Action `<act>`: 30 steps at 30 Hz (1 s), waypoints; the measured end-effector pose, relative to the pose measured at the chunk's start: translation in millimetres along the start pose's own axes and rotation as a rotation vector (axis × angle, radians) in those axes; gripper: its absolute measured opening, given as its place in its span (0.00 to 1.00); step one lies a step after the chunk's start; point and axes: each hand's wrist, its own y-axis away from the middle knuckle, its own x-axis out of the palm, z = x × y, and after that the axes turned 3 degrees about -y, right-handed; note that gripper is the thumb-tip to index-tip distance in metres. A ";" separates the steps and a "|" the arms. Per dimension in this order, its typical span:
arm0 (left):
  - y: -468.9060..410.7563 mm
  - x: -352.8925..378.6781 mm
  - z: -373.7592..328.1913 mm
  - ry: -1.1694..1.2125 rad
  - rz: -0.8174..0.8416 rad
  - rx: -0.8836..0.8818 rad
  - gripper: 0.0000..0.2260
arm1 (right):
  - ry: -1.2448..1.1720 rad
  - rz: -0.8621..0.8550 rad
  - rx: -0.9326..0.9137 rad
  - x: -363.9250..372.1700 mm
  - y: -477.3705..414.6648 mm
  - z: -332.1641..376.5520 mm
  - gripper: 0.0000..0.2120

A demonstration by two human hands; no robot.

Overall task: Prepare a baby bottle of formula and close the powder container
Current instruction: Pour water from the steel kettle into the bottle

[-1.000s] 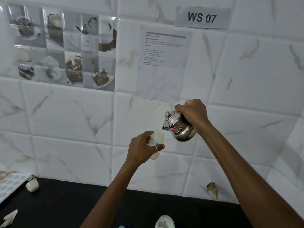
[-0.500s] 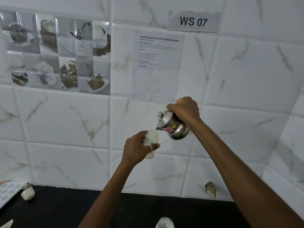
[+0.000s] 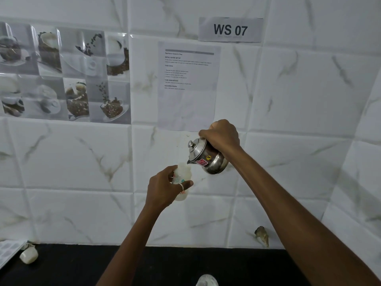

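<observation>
A small translucent baby bottle (image 3: 182, 178) with no cap is held up in front of the tiled wall, and my left hand (image 3: 165, 185) grips it around its middle. My right hand (image 3: 221, 134) grips the handle of a small steel kettle (image 3: 207, 156) with a lid and a red sticker. The kettle is tilted to the left, and its spout touches the bottle's open mouth. Whether liquid runs from the spout I cannot tell.
A black countertop (image 3: 72, 265) runs along the bottom. A small white cap-like piece (image 3: 28, 254) lies at its left beside a dotted white sheet (image 3: 8, 249). A round white object (image 3: 207, 280) shows at the bottom edge. The wall (image 3: 288, 100) carries a paper sheet (image 3: 188, 83).
The kettle has tipped further left, and its spout now meets the bottle's mouth. Both hands stay raised in about the same place.
</observation>
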 end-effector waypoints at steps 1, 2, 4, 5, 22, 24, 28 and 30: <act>0.0 -0.4 -0.1 -0.003 0.004 0.006 0.36 | -0.001 -0.002 0.001 -0.5 -0.3 0.8 0.13; 0.1 -0.9 -0.2 -0.008 0.007 0.013 0.36 | -0.004 -0.004 0.001 -0.9 -0.4 1.5 0.13; 0.5 -1.5 -0.3 -0.010 0.008 0.019 0.36 | -0.007 -0.008 -0.007 -1.8 -0.6 3.3 0.15; 0.7 -1.5 -0.5 -0.006 0.006 0.019 0.36 | -0.006 -0.009 -0.012 -2.4 -0.9 4.1 0.16; 6.9 -4.6 -3.6 0.009 -0.017 0.018 0.34 | 0.006 -0.002 -0.017 -6.1 -2.0 9.1 0.13; 7.4 -4.8 -3.8 0.014 -0.017 0.014 0.34 | 0.008 -0.003 -0.016 -6.6 -1.8 9.4 0.15; 7.8 -5.0 -4.3 0.014 -0.018 0.018 0.33 | 0.008 -0.001 -0.017 -8.4 -1.8 9.7 0.16; 8.2 -5.4 -4.1 0.012 -0.021 0.023 0.32 | 0.008 -0.002 -0.013 -9.2 -1.8 9.8 0.16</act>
